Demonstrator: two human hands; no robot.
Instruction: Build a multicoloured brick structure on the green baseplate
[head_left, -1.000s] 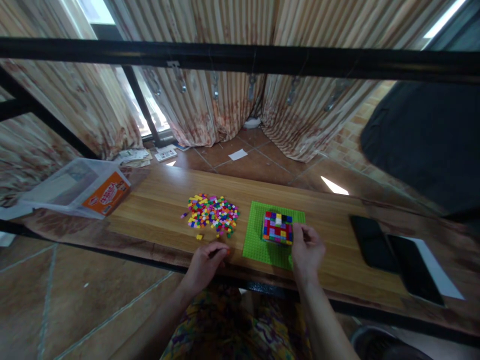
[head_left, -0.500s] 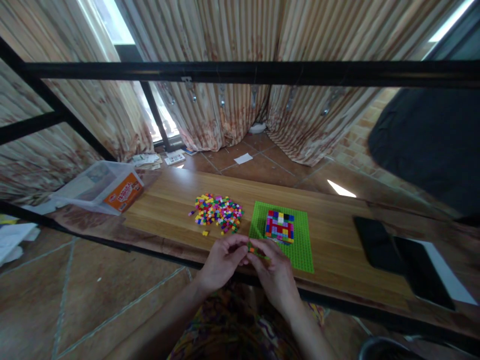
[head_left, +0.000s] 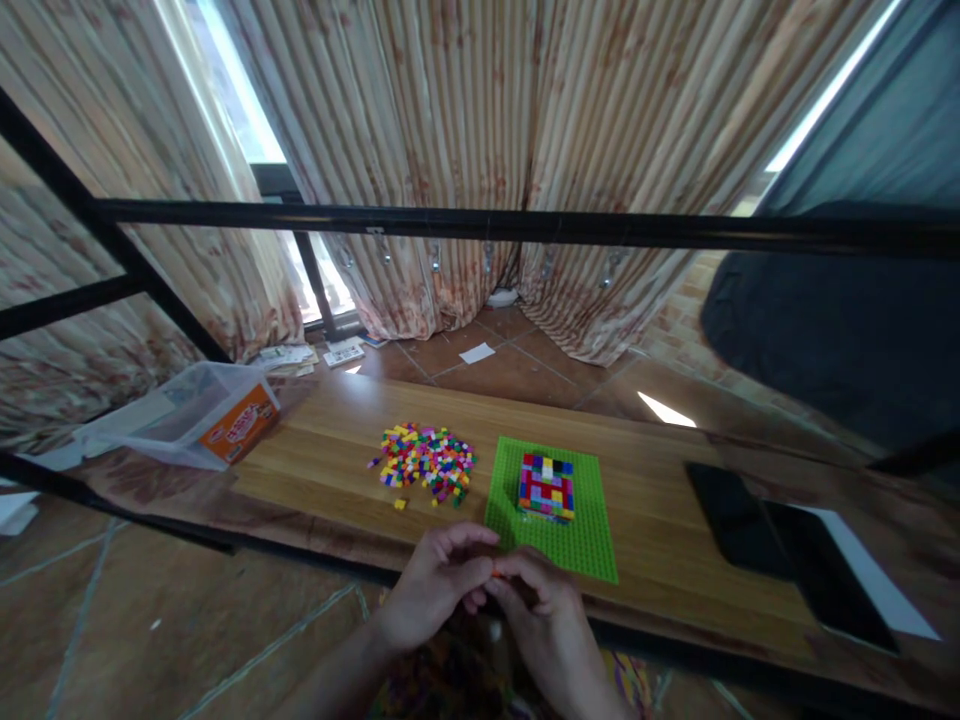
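Observation:
Between the fingertips of both hands is a small orange building brick (head_left: 496,572), mostly covered by the fingers. My left hand (head_left: 436,585) pinches it from one side, and my right hand (head_left: 546,610) grips it from the other. They are at the near edge of the table, just in front of the green baseplate (head_left: 592,545). On that plate stands a block of stacked multicoloured bricks (head_left: 546,488), with red, blue, yellow, white and black on top. Left of the plate lies a loose pile of small coloured bricks (head_left: 427,460), and one yellow brick (head_left: 400,504) sits apart from it.
A clear plastic box (head_left: 187,425) with an orange label stands at the table's left end. Two dark flat panels (head_left: 739,520) and a white sheet (head_left: 877,570) lie at the right. A black metal bar (head_left: 450,222) crosses beyond the wooden table (head_left: 637,500).
The view has tilted up, so the table sits lower in the picture. Both hands have drawn slightly nearer to me, away from the baseplate, with the orange brick still between the fingers.

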